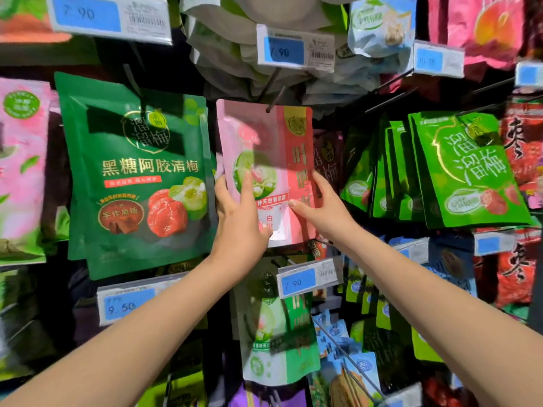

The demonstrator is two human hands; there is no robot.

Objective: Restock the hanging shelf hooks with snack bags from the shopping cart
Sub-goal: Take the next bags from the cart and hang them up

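Observation:
A pink and red snack bag (266, 148) hangs in the middle of the display, its top hole on the tip of a dark metal hook (273, 98). My left hand (238, 218) holds the bag's lower left edge, index finger laid on its front and thumb on its lower front. My right hand (320, 207) touches the bag's lower right part, thumb on the front and fingers along its right edge. The shopping cart is out of view.
Dark green bags (138, 177) hang to the left, bright green bags (458, 171) to the right, a green and white bag (279, 333) below. Blue price tags (296, 51) sit on hook ends above and below (308, 279). Bare hook rods (393, 98) jut out at upper right.

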